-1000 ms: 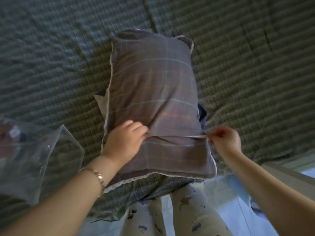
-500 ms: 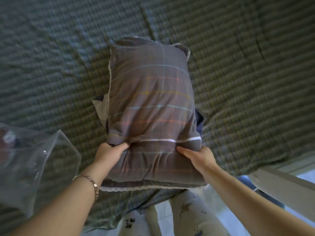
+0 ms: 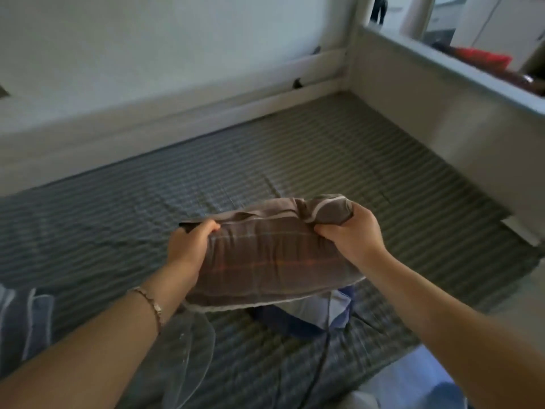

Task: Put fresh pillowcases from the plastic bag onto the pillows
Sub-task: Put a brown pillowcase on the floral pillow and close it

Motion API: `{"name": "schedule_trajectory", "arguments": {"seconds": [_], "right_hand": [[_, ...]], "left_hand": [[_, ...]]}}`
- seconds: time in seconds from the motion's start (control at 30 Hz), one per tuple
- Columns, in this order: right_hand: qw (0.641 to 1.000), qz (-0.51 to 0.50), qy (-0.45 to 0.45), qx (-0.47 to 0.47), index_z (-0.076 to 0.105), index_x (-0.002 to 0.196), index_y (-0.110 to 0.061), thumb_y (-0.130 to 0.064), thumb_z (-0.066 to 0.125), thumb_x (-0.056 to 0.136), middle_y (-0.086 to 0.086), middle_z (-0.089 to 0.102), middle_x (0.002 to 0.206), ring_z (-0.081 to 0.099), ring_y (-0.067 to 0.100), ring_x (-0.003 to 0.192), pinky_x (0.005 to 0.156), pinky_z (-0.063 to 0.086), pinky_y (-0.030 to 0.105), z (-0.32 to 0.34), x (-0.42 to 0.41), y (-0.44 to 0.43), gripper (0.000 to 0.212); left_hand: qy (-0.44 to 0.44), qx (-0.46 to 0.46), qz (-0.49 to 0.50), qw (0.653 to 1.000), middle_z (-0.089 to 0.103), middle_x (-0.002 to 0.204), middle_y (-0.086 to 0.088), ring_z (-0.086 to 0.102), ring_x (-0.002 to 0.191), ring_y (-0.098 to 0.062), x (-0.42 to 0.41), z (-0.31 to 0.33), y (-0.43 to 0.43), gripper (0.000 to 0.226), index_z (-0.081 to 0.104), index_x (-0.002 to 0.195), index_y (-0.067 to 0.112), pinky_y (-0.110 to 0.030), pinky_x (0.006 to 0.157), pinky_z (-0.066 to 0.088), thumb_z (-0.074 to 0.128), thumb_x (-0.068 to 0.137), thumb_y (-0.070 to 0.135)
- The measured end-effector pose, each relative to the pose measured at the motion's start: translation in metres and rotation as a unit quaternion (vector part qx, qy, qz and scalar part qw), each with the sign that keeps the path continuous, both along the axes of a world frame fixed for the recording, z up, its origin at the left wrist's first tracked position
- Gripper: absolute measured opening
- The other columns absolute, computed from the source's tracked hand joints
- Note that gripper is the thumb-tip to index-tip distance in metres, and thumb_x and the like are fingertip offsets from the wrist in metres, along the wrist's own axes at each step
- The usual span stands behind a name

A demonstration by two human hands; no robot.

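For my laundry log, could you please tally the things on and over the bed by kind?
Brown plaid pillow: 1
Clear plastic bag: 1
Blue fabric pieces: 2
Hands gripping the pillow, left hand and right hand: 2
Total: 6

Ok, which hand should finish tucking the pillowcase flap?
Probably the right hand: its grip bunches the white-edged flap at the pillow corner. The left hand just holds the other side.

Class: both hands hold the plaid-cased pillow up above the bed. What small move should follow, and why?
Probably a short downward shake. The left hand and right hand grip the pillow at its far edge, and the case bunches by the right grip, so the filling seems not fully settled.
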State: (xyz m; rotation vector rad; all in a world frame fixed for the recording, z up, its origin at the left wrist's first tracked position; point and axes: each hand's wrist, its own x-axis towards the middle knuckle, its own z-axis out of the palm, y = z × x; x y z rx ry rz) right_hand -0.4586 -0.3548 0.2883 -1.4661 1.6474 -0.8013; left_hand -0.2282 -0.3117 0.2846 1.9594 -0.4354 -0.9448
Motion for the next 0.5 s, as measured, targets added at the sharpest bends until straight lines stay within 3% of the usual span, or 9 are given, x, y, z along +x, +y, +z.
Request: {"name": "schedule_trajectory", "arguments": {"seconds": [0.17, 0.37, 0.5], "right_hand": [[0.999, 0.017, -0.004, -0.049, 0.061, 0.087, -0.025, -0.017, 0.081, 0.065, -0.007, 0.061, 0.082, 0.059, 0.015, 0.085, 0.079, 0.046, 0.027, 0.058, -0.002, 0.061, 0.031], [0.993, 0.073, -0.024, -0.093, 0.057, 0.083, -0.029, -0.016, 0.081, 0.068, -0.016, 0.058, 0.076, 0.057, 0.012, 0.079, 0.073, 0.042, 0.025, 0.098, -0.016, 0.138, 0.031], [0.982, 0.120, -0.017, -0.148, 0.057, 0.083, -0.033, -0.019, 0.080, 0.069, -0.019, 0.058, 0.076, 0.057, 0.009, 0.076, 0.072, 0.042, 0.026, 0.123, -0.018, 0.177, 0.031]], "left_hand": [[-0.005, -0.078, -0.021, 0.997, 0.063, 0.070, -0.005, 0.060, 0.065, -0.021, -0.003, 0.069, 0.067, 0.009, 0.065, 0.071, 0.014, -0.024, 0.048, 0.040, 0.065, 0.079, 0.019], [-0.029, -0.150, 0.025, 0.988, 0.061, 0.067, -0.001, 0.059, 0.064, -0.017, -0.021, 0.114, 0.170, 0.015, 0.062, 0.066, 0.017, -0.020, 0.047, 0.042, 0.064, 0.080, 0.014], [-0.043, -0.189, 0.097, 0.976, 0.062, 0.068, 0.000, 0.060, 0.069, -0.017, -0.034, 0.128, 0.226, 0.014, 0.061, 0.066, 0.016, -0.021, 0.056, 0.045, 0.064, 0.079, 0.012]]}}
